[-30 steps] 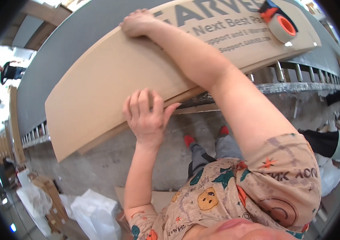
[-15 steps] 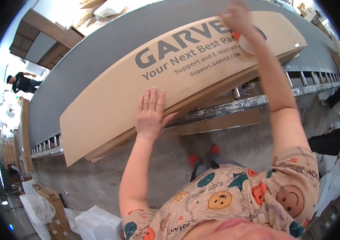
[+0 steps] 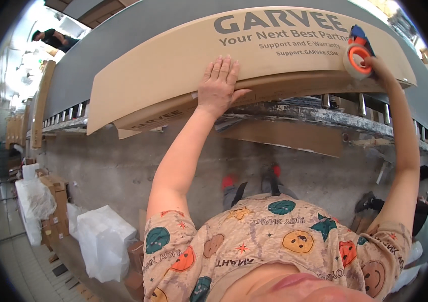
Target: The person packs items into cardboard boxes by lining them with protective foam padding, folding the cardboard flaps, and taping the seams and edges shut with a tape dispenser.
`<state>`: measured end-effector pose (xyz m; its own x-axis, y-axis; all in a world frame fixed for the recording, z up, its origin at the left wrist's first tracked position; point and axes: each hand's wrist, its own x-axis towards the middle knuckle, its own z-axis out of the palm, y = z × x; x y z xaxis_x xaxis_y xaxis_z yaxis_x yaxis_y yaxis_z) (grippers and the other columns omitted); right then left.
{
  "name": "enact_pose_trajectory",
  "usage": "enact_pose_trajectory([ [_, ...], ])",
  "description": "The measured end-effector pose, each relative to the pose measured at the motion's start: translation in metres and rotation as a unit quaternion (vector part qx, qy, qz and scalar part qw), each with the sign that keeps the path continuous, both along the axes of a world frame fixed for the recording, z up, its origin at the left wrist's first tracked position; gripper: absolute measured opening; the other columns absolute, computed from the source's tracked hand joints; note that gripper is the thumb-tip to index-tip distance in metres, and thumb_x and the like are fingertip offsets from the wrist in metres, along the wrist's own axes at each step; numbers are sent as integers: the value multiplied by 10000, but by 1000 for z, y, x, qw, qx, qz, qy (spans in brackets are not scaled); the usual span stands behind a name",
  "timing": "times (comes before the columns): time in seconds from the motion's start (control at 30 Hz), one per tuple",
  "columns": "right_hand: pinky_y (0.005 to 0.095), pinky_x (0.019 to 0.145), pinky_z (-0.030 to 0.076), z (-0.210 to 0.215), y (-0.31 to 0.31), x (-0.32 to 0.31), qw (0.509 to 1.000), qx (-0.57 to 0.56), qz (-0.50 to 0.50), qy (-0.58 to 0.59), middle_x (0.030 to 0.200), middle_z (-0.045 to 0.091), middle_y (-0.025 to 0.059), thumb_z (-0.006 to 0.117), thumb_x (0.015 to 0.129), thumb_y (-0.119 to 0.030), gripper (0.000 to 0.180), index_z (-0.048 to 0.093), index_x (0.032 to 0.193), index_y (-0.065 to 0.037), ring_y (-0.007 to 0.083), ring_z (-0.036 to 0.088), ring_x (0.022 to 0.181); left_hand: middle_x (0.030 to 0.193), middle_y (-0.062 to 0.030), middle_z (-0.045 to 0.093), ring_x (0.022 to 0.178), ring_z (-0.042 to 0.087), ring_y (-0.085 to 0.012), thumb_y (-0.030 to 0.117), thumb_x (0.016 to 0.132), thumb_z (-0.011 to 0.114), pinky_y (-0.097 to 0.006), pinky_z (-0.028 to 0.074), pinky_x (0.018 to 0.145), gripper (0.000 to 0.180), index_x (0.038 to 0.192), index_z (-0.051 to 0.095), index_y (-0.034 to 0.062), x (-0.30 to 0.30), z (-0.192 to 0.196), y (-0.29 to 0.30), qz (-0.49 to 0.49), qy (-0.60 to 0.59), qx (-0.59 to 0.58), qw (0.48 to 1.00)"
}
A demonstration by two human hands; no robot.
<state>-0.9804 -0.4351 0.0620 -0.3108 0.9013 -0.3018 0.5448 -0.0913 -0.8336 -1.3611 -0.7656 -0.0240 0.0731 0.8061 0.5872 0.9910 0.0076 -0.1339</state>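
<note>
A long brown cardboard box (image 3: 173,65) with dark print lies across the grey conveyor belt (image 3: 73,80), its near side over the belt's edge. Flat on the box's near top edge rests my left hand (image 3: 217,88), fingers together and stretched out, thumb apart. At the box's right part my right hand (image 3: 379,70) grips an orange and blue tape dispenser (image 3: 357,53) carrying a roll of tape. The dispenser is over the top face near the right end. At the left end a flap juts out past the box's side.
Metal rollers (image 3: 362,104) line the conveyor's near edge. Below lies a flat cardboard sheet (image 3: 284,138) on the concrete floor. White wrapped packing material (image 3: 104,241) and stacked cartons (image 3: 55,204) stand at lower left. Another person (image 3: 55,39) is at far left.
My right hand has come back toward me and to the right with the tape dispenser. The view has shifted; my left hand still presses flat on the box.
</note>
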Motion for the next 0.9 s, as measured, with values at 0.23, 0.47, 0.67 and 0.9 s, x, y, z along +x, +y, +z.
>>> enact_pose_trajectory([
  [0.23, 294, 680, 549, 41, -232, -154, 943, -149, -5, 299, 941, 647, 49, 660, 815, -382, 406, 622, 1045, -50, 148, 653, 747, 1264, -149, 555, 1185, 517, -326, 495, 787, 662, -455, 374, 1030, 663, 1270, 525, 63, -14, -20, -22, 4, -25, 65, 998],
  [0.47, 455, 1061, 325, 110, -239, -316, 951, 154, 174, -202, 1230, 584, 209, 299, 975, -370, 520, 623, 1152, -3, 337, 503, 1203, 1277, -150, 548, 1181, 522, -329, 383, 858, 617, -451, 369, 1036, 530, 1276, 523, 70, -21, -26, -22, -75, -33, 66, 994],
  [0.67, 474, 627, 523, -29, -330, -207, 845, 416, 145, -304, 793, 555, 220, 676, 743, -563, 614, 576, 1257, -244, 406, 639, 727, 1233, -126, 596, 1182, 532, -314, 310, 871, 600, -455, 370, 1037, 391, 1200, 610, 99, -41, -31, -32, -72, -9, 89, 993],
  [0.9, 424, 744, 540, -76, -298, -212, 854, 276, 228, -378, 904, 656, 230, 643, 716, -471, 593, 631, 1161, -80, 356, 665, 813, 1252, -135, 580, 1175, 530, -306, 315, 813, 663, -446, 383, 1025, 458, 1211, 601, 98, -23, -8, -17, -84, -15, 63, 994],
])
